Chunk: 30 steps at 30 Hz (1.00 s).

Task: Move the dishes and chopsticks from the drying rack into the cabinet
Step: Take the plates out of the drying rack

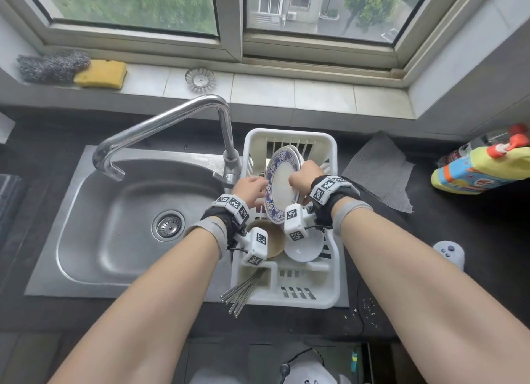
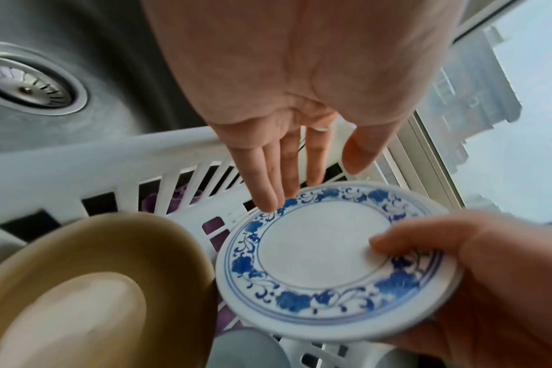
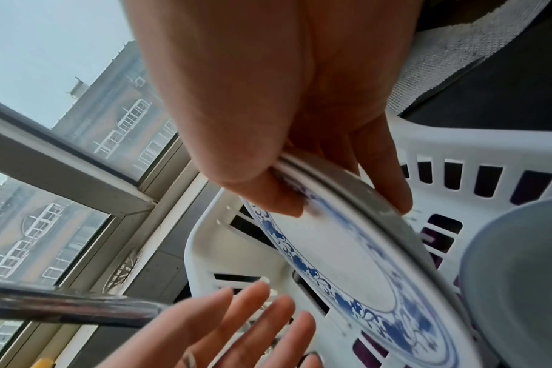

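1. Right hand pinches the rim of the blue-patterned plate, thumb on its face, fingers behind.
2. Left hand is spread flat, fingertips right at the plate's opposite rim.
3. The plate stands tilted in the white drying rack, beside a tan bowl and white bowl.
4. Metal chopsticks poke from the rack's near corner, next to the sink.

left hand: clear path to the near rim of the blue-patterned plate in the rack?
Probably yes. The left hand is open beside the blue-patterned plate, its fingers at the near rim with nothing between. The right hand grips only the opposite edge, and the tan bowl sits lower, off to the side.
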Available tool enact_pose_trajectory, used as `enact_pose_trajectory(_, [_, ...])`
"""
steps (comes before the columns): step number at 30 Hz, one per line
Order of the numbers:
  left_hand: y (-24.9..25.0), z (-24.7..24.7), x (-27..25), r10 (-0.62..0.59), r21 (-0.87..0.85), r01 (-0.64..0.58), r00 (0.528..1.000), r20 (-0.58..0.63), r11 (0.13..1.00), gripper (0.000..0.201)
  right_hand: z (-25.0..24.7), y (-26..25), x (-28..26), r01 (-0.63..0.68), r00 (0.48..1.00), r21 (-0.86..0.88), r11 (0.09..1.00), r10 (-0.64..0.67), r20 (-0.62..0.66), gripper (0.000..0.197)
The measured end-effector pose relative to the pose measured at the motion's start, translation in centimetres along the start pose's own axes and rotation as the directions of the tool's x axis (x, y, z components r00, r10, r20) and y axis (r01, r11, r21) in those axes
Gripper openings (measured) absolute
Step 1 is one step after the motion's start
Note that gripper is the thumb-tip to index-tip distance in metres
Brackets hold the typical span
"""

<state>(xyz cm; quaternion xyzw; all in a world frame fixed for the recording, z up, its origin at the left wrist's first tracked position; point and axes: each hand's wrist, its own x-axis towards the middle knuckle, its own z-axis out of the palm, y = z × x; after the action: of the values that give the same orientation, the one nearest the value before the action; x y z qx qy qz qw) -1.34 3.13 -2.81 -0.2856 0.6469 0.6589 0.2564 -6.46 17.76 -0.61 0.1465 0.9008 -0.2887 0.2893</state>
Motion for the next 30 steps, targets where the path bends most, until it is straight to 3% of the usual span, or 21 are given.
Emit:
enact_pose_trajectory(2, [0.3, -0.1, 0.0, 0.01, 0.048, -0.008, 0.999, -0.037, 0.999, 0.017, -0.6, 0.4, -0.1, -0.006, 1.0, -0.015, 1.0, 0.006, -0.003, 0.042])
enact_pose_trajectory(7, [1.9, 0.6, -1.2, 0.076, 0.177, -0.059, 0.993, -0.089, 0.982, 0.048, -4.4, 1.5, -1.9, -0.02, 0.997, 0.039, 0.999, 0.023, -0.076, 0.037])
enact_pose_trajectory(9, [2.7, 1.1, -1.9, 0.083, 0.168, -0.061, 0.989, -0.125, 0.984, 0.075, -6.1, 1.9, -2.7, 0.005, 0.995, 0.138, 0.99, 0.008, -0.096, 0.039])
enact_pose_trajectory(11, [3.0, 1.8, -2.4, 0.112, 0.17, -0.085, 0.981, -0.156, 0.982, 0.088, -7.9, 2.4, -3.4, 0.06, 0.992, 0.25, 0.966, -0.029, -0.126, 0.041])
enact_pose_trajectory(14, [2.9, 2.8, -3.2, 0.038, -0.022, -0.039, 0.998, -0.055, 0.999, 0.102, -10.0, 3.2, -4.9, 0.151, 0.98, 0.466, 0.872, -0.07, -0.187, 0.037])
enact_pose_trajectory(16, [3.4, 3.7, -4.3, -0.007, -0.203, 0.016, 0.999, 0.045, 0.979, 0.081, -10.6, 3.7, -5.8, 0.169, 0.983, 0.614, 0.771, -0.083, -0.166, 0.023])
enact_pose_trajectory(18, [4.6, 4.6, -5.6, 0.009, -0.358, 0.03, 0.994, 0.105, 0.933, 0.04, -10.5, 4.0, -6.4, 0.157, 0.987, 0.729, 0.666, -0.124, -0.099, 0.014])
enact_pose_trajectory(20, [5.6, 5.3, -6.1, 0.045, -0.401, 0.0, 0.994, 0.104, 0.916, 0.017, -9.6, 4.2, -6.8, 0.083, 0.992, 0.805, 0.587, -0.129, -0.008, 0.007])
enact_pose_trajectory(23, [5.5, 4.7, -6.6, 0.036, -0.411, -0.006, 0.997, 0.066, 0.911, 0.026, -7.3, 4.7, -6.1, -0.013, 0.994, 0.835, 0.549, -0.084, 0.071, 0.004])
enact_pose_trajectory(25, [4.6, 3.5, -6.8, -0.006, -0.438, 0.023, 0.999, 0.041, 0.899, 0.03, -5.9, 4.9, -5.1, -0.028, 0.992, 0.79, 0.612, -0.079, 0.096, 0.033])
enact_pose_trajectory(27, [3.3, 2.4, -6.9, -0.045, -0.489, 0.042, 0.999, 0.005, 0.871, 0.045, -4.4, 4.6, -4.7, 0.009, 0.992, 0.774, 0.633, -0.1, 0.071, 0.052])
enact_pose_trajectory(28, [2.7, 1.9, -7.1, -0.06, -0.522, 0.049, 0.998, -0.006, 0.851, 0.053, -3.7, 4.1, -4.8, 0.039, 0.992, 0.784, 0.619, -0.118, 0.045, 0.053])
enact_pose_trajectory(30, [1.6, 1.0, -7.9, -0.091, -0.592, 0.054, 0.995, -0.033, 0.804, 0.05, -2.4, 2.9, -5.2, 0.101, 0.987, 0.778, 0.62, -0.16, -0.001, 0.047])
